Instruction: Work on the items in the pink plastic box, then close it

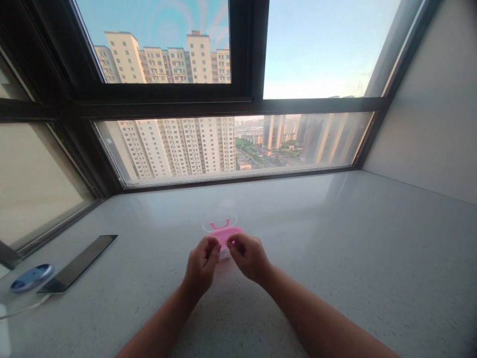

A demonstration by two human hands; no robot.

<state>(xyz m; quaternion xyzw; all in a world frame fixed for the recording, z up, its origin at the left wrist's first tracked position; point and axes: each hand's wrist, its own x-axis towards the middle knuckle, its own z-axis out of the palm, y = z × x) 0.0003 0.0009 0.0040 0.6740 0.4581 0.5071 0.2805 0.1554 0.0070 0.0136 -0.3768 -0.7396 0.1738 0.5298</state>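
Note:
A small pink box [226,231] with clear sides sits on the pale speckled sill, just beyond my fingertips. Behind it lies a clear lid [219,223] with a pink curved handle. My left hand [202,261] is closed in a pinch at the box's near left side. From the right, my right hand [249,254] pinches too, its fingertips close to those of the left. Something tiny may be between the fingers of each hand, but it is too small to name. Both hands partly hide the front of the box.
To the left, a dark flat phone-like slab [79,263] lies beside a round bluish disc [32,278], with a white cable [26,311] near them. Dark window frames [238,180] bound the sill at the back, and a white wall [428,124] stands at the right.

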